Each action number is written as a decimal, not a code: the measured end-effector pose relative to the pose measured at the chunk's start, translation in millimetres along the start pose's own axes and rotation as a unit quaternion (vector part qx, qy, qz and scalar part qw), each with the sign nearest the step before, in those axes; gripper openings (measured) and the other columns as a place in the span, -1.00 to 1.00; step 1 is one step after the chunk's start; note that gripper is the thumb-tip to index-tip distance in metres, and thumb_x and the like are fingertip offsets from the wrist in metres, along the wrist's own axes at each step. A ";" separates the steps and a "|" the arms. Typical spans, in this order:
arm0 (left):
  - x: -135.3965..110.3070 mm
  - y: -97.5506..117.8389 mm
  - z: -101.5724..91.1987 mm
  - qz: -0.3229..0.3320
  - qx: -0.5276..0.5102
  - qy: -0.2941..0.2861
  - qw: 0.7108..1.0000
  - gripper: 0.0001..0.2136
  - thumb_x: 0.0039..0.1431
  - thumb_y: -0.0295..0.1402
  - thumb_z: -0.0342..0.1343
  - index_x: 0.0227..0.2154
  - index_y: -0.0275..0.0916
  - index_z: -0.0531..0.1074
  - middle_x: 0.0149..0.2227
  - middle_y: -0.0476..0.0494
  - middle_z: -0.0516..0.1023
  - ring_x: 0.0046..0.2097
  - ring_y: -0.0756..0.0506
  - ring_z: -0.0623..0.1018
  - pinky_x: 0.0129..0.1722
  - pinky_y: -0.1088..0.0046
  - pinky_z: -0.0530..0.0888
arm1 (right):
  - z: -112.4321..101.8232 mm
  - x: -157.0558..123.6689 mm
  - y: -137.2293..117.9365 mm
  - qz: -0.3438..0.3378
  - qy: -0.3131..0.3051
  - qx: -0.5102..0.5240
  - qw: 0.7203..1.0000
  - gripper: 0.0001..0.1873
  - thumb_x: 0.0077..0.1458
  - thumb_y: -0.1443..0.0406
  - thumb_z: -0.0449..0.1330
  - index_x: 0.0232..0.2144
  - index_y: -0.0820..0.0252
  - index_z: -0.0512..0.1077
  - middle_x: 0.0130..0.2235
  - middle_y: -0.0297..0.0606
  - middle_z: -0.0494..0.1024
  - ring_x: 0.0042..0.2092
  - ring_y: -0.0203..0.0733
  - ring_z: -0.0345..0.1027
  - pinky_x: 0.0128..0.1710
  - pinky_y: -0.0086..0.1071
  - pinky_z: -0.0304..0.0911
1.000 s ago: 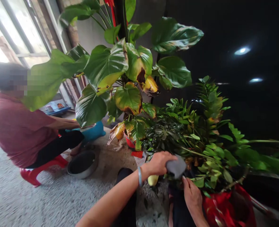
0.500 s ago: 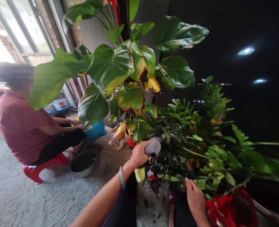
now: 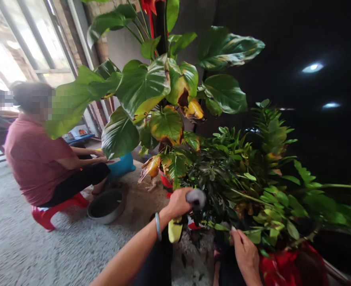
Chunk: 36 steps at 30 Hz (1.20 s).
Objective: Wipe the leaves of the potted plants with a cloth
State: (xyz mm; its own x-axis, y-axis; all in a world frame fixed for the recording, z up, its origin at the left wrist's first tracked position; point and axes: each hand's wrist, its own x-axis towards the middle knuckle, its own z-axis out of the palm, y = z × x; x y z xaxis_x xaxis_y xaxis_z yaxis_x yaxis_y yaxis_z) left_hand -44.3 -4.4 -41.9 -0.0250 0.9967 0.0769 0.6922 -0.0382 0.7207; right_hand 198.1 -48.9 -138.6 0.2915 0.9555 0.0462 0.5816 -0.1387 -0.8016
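My left hand [image 3: 180, 202] is closed around a grey and yellow cloth [image 3: 195, 197], pressing it against the dark leaves of a small bushy plant [image 3: 220, 178]. A yellow corner of the cloth hangs below the wrist, which wears a bracelet. My right hand [image 3: 245, 250] reaches up from below, fingertips touching a low leaf stem of the same plant; its fingers look partly curled. A red pot wrap [image 3: 288, 266] sits just right of that hand.
A tall plant with big green and yellowing leaves [image 3: 151, 87] stands behind. A person in a red shirt [image 3: 35, 159] squats on a red stool at left, near a metal basin [image 3: 105, 204] and a blue object [image 3: 118, 165]. Grey gravel floor spreads left.
My left hand with the cloth first rose and moved left from beside the right hand, then shifted slightly right and lower on the foliage. The right hand stayed low.
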 end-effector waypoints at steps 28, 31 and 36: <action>9.6 17.1 -16.5 0.024 -0.099 0.201 0.974 -0.52 -0.24 -0.55 0.07 -0.13 -0.23 0.48 -0.10 -0.13 0.59 -0.04 -0.18 0.52 0.02 0.28 0.41 | -2.1 2.0 1.3 0.013 -0.011 -0.017 1.000 -0.46 -0.01 -0.14 -0.16 -0.68 0.00 0.36 -0.57 -0.14 0.57 -0.48 -0.06 0.44 -0.46 -0.33 0.25; -19.8 16.6 10.5 0.033 -0.045 0.009 0.998 -0.54 -0.30 -0.56 0.10 -0.22 -0.16 0.55 -0.18 -0.08 0.63 -0.11 -0.21 0.56 -0.07 0.31 0.47 | 1.7 3.4 5.8 -0.007 0.026 -0.038 0.999 -0.47 0.00 -0.13 -0.16 -0.68 0.00 0.35 -0.53 -0.11 0.60 -0.45 -0.03 0.44 -0.44 -0.31 0.27; -21.6 47.4 12.2 0.178 -0.124 -0.015 0.976 -0.54 -0.23 -0.51 0.08 -0.16 -0.13 0.53 -0.16 -0.06 0.62 -0.14 -0.14 0.57 -0.09 0.40 0.46 | 1.9 1.8 4.5 -0.017 -0.007 -0.022 1.000 -0.48 0.02 -0.09 -0.19 -0.68 -0.01 0.34 -0.57 -0.17 0.56 -0.48 -0.07 0.42 -0.46 -0.32 0.26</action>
State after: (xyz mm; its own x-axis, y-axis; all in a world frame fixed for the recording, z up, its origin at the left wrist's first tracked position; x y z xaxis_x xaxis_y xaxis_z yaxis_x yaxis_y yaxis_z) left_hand -2.1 -26.9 -17.8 0.2083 0.9187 0.3356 0.4580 -0.3948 0.7965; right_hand 199.8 -47.4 -143.3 0.2606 0.9634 0.0636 0.6241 -0.1178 -0.7724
